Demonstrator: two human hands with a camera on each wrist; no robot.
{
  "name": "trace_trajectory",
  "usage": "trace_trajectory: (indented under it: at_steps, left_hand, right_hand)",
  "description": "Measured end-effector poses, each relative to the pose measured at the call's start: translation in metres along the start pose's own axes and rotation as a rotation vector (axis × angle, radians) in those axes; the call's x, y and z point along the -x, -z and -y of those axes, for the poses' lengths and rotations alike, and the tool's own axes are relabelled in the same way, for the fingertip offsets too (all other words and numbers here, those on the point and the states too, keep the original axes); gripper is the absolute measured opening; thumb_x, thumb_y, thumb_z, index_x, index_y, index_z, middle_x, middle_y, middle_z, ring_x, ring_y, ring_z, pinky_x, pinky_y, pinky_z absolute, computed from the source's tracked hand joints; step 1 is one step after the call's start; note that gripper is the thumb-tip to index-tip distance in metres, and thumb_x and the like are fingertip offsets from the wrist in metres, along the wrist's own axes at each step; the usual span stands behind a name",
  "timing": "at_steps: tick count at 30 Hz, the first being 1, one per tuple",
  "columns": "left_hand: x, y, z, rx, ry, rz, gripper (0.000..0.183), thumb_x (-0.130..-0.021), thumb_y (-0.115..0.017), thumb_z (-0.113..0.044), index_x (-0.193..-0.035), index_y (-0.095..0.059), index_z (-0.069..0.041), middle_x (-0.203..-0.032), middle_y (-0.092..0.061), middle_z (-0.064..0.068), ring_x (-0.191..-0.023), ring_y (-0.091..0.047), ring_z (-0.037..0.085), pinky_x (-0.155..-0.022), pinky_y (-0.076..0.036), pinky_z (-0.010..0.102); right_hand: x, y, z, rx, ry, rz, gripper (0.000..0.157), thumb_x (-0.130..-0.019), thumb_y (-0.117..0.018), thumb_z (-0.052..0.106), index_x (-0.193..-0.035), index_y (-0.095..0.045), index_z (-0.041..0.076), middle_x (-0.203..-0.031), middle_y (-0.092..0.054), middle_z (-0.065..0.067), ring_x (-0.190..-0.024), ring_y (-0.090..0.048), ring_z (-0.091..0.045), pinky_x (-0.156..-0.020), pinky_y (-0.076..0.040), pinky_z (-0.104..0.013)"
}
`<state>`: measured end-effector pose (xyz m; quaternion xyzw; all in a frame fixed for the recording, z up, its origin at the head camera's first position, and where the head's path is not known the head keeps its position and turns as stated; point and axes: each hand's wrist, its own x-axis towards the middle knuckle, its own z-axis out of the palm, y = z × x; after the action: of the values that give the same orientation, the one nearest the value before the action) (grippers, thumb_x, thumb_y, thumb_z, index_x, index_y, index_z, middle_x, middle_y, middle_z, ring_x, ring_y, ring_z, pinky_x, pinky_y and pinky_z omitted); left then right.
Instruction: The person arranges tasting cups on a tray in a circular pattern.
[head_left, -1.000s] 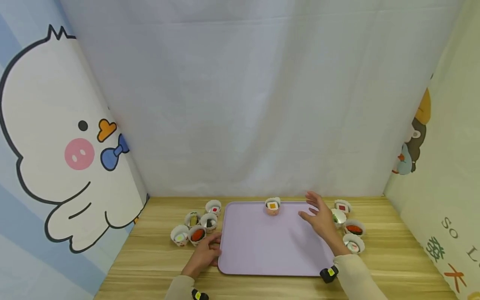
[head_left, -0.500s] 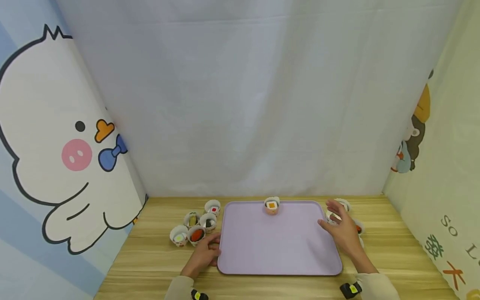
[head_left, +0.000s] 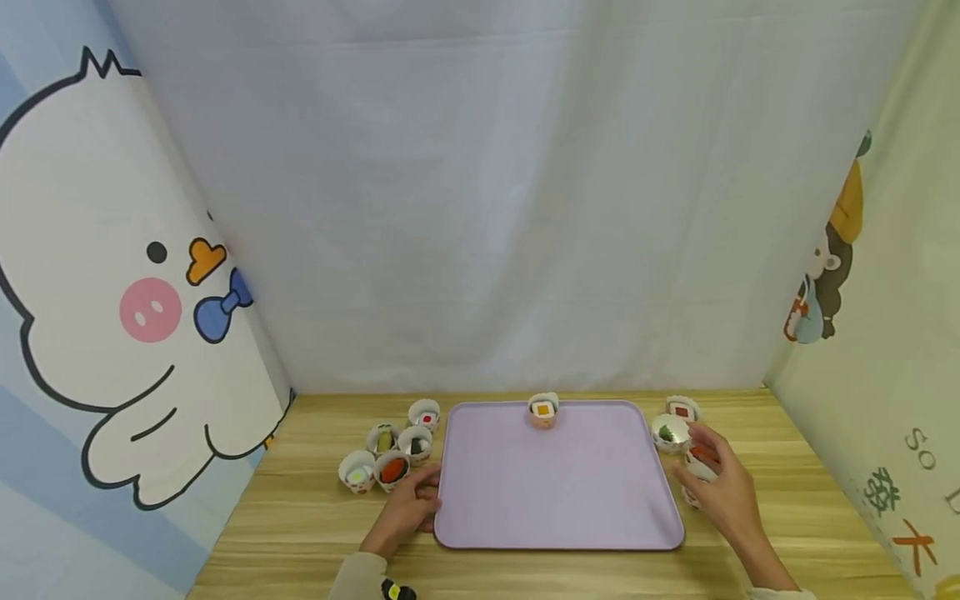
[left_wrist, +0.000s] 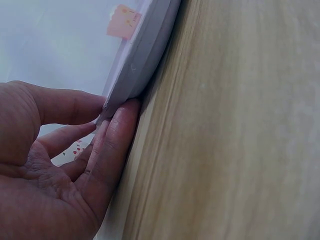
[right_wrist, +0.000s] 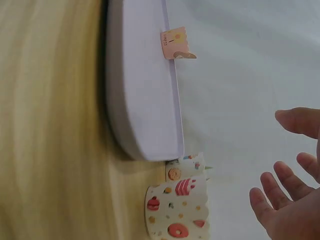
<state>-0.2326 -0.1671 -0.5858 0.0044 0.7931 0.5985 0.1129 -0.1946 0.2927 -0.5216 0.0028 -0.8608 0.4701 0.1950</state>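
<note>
At the left edge of a lilac tray (head_left: pixel 555 492), my left hand (head_left: pixel 408 507) pinches the rim; the left wrist view shows its thumb on top and fingers against the outer side. My right hand (head_left: pixel 722 483), fingers spread and holding nothing, hovers over the paper cups right of the tray. Below it, a cup with a red-orange topped sushi piece (head_left: pixel 702 455) is partly covered, and another cup (head_left: pixel 690 498) is mostly hidden. Patterned paper cups (right_wrist: pixel 177 210) stand below the right fingers in the right wrist view. One cup with an orange-centred sushi piece (head_left: pixel 543 411) stands at the tray's far edge.
Several paper cups with sushi-like pieces, one red-orange (head_left: pixel 392 471), cluster left of the tray. A cup with a green-topped piece (head_left: pixel 669 433) and one with a red-centred piece (head_left: pixel 682 410) stand at the right. A white cloth (head_left: pixel 480 250) hangs behind the wooden table (head_left: pixel 300 517).
My right hand has moved right and towards me, from above the tray to over the right-hand cups. The left hand stays at the tray's edge.
</note>
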Motion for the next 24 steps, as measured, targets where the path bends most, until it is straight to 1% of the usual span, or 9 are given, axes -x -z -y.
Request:
trace_trajectory:
  at_steps: [3, 6, 9, 12, 15, 18, 19, 22, 24]
  left_hand:
    - [0.000, 0.000, 0.000, -0.003, 0.002, -0.004, 0.062, -0.082, -0.060, 0.008, -0.143, -0.046, 0.001, -0.124, -0.054, 0.022, -0.089, -0.060, 0.018, -0.053, -0.058, 0.037]
    - [0.000, 0.000, -0.001, 0.002, 0.001, -0.008, 0.063, -0.082, -0.060, 0.009, -0.142, -0.046, 0.001, -0.124, -0.054, 0.022, -0.090, -0.060, 0.018, -0.053, -0.058, 0.038]
    - [0.000, 0.000, 0.001, 0.000, -0.002, -0.012, 0.062, -0.082, -0.060, 0.010, -0.142, -0.046, 0.002, -0.124, -0.054, 0.023, -0.089, -0.059, 0.019, -0.053, -0.058, 0.038]
    - [-0.002, 0.000, 0.003, -0.006, -0.002, -0.013, 0.063, -0.082, -0.059, 0.010, -0.142, -0.046, 0.003, -0.124, -0.054, 0.023, -0.089, -0.059, 0.018, -0.053, -0.058, 0.038]
    - [-0.004, 0.000, 0.004, -0.008, 0.000, -0.013, 0.063, -0.081, -0.059, 0.010, -0.143, -0.045, 0.004, -0.124, -0.054, 0.024, -0.089, -0.058, 0.018, -0.053, -0.058, 0.038]
    - [-0.004, 0.000, 0.005, -0.012, 0.003, -0.012, 0.064, -0.081, -0.059, 0.009, -0.143, -0.044, 0.004, -0.124, -0.054, 0.023, -0.090, -0.058, 0.018, -0.054, -0.058, 0.038]
    - [-0.004, 0.000, 0.004, -0.012, 0.004, -0.011, 0.064, -0.082, -0.059, 0.009, -0.143, -0.044, 0.003, -0.124, -0.054, 0.023, -0.090, -0.058, 0.018, -0.054, -0.058, 0.038]
    - [-0.003, 0.000, 0.002, -0.012, 0.005, -0.009, 0.063, -0.082, -0.060, 0.009, -0.143, -0.045, 0.003, -0.124, -0.054, 0.022, -0.090, -0.058, 0.018, -0.054, -0.058, 0.037]
    - [-0.002, 0.000, 0.001, -0.011, 0.005, -0.007, 0.063, -0.082, -0.060, 0.009, -0.142, -0.046, 0.002, -0.124, -0.054, 0.022, -0.090, -0.059, 0.018, -0.054, -0.058, 0.037]
  right_hand:
    - [0.006, 0.004, -0.002, 0.028, -0.025, -0.036, 0.065, -0.084, -0.076, 0.010, -0.140, -0.046, 0.000, -0.134, -0.055, -0.024, -0.107, -0.038, 0.020, -0.089, -0.031, 0.005]
    - [0.012, 0.007, -0.005, 0.060, -0.091, -0.059, 0.064, -0.083, -0.076, 0.010, -0.139, -0.047, 0.000, -0.135, -0.055, -0.023, -0.108, -0.038, 0.017, -0.087, -0.029, 0.006]
    - [0.018, 0.011, -0.007, 0.082, -0.178, -0.053, 0.065, -0.083, -0.076, 0.012, -0.140, -0.046, 0.001, -0.139, -0.052, -0.023, -0.119, -0.046, -0.003, -0.089, -0.032, -0.001]
    - [0.022, 0.014, -0.011, 0.072, -0.248, -0.037, 0.069, -0.085, -0.076, 0.016, -0.143, -0.042, 0.000, -0.143, -0.046, -0.024, -0.129, -0.044, -0.031, -0.096, -0.037, -0.016]
    - [0.025, 0.015, -0.015, 0.036, -0.298, -0.023, 0.076, -0.086, -0.075, 0.019, -0.148, -0.035, -0.001, -0.147, -0.040, -0.026, -0.134, -0.038, -0.039, -0.100, -0.038, -0.029]
    - [0.027, 0.016, -0.021, -0.022, -0.355, -0.024, 0.081, -0.088, -0.074, 0.020, -0.152, -0.028, 0.001, -0.151, -0.036, -0.023, -0.136, -0.036, -0.038, -0.100, -0.037, -0.020]
    - [0.028, 0.015, -0.023, -0.036, -0.380, -0.026, 0.081, -0.088, -0.074, 0.020, -0.152, -0.027, 0.002, -0.152, -0.036, -0.021, -0.136, -0.036, -0.035, -0.095, -0.035, -0.014]
    - [0.028, 0.014, -0.029, -0.074, -0.432, -0.034, 0.083, -0.088, -0.074, 0.021, -0.153, -0.025, 0.004, -0.152, -0.033, -0.017, -0.133, -0.036, -0.030, -0.086, -0.032, -0.003]
    - [0.027, 0.012, -0.032, -0.094, -0.455, -0.044, 0.083, -0.087, -0.074, 0.018, -0.153, -0.025, 0.004, -0.150, -0.033, -0.015, -0.128, -0.039, -0.023, -0.085, -0.033, -0.002]
